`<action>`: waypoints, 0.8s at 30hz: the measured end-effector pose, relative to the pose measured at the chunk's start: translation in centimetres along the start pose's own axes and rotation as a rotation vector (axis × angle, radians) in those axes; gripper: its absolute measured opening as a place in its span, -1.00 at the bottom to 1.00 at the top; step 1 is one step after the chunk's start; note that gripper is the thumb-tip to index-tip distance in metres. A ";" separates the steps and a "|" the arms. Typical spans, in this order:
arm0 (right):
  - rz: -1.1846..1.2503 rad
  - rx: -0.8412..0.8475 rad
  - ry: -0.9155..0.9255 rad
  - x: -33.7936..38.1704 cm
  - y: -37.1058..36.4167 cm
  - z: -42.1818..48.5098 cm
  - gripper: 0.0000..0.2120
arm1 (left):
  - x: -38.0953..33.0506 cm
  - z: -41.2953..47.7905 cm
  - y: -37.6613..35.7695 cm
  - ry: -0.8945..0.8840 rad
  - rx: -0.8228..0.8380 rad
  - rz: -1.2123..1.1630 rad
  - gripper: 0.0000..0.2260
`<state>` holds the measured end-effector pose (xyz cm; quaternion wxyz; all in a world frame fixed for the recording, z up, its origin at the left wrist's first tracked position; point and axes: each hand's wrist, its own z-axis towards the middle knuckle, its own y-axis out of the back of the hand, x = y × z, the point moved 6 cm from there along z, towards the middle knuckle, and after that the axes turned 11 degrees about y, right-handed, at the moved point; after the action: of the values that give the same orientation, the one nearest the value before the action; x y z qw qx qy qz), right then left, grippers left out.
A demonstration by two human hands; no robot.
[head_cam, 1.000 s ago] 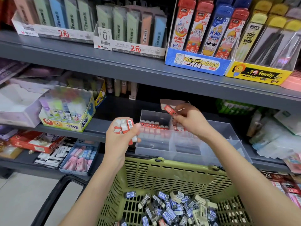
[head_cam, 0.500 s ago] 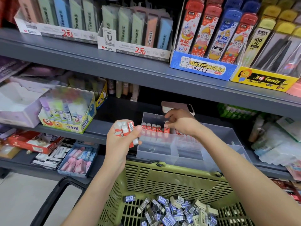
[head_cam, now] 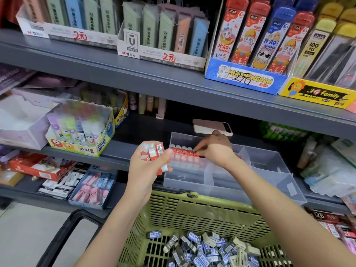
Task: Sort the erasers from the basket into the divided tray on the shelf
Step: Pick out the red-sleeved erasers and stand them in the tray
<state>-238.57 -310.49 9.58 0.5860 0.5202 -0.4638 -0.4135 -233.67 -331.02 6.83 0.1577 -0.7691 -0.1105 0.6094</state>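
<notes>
Right grip (head_cam: 215,149) pinches a red-sleeved eraser (head_cam: 196,154) at row end in the clear divided plastic tray (head_cam: 183,185), grey metal shelf (head_cam: 146,130) front edge; seat it upright, flush. Left grip (head_cam: 146,170) clutches spare red-and-white erasers (head_cam: 154,151).

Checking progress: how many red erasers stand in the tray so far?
5 erasers show, side by side in the tray's back-left compartment, the rightmost pinched by the right hand's fingers. More may be hidden behind that hand.
</notes>
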 end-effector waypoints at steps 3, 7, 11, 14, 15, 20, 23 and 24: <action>-0.058 -0.115 -0.006 0.8 1.3 -0.6 -0.83 | -0.2 -0.2 -0.3 -0.020 0.030 0.030 -0.63; 0.777 -0.223 0.146 5.0 3.1 -2.9 -0.81 | -0.2 -0.3 -1.2 -0.016 0.119 0.009 -0.65; 0.598 -0.158 0.454 9.9 3.5 -4.5 -0.58 | 0.0 -0.2 -1.5 0.051 0.180 -0.057 -0.64; 0.556 -0.249 0.444 10.0 4.3 -4.9 -0.74 | 0.1 -0.3 -1.5 0.098 0.192 -0.102 -0.59; 0.527 -0.279 0.446 9.9 4.6 -5.1 -0.79 | 0.2 -0.3 -1.4 0.125 0.185 -0.127 -0.58; 0.354 -0.294 0.563 10.4 5.2 -5.3 -0.77 | 0.3 -0.2 -1.4 0.172 0.192 -0.133 -0.54; 0.250 -0.262 0.628 10.9 4.8 -5.3 -0.77 | 0.3 -0.2 -1.2 0.159 0.163 -0.128 -0.53; 0.223 -0.259 0.646 11.0 4.6 -5.3 -0.80 | 0.3 -0.2 -1.1 0.166 0.149 -0.132 -0.52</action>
<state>-230.85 -319.37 15.21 0.8047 0.4915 -0.2526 -0.2167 -233.41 -329.88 7.01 0.2626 -0.7942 -0.1018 0.5385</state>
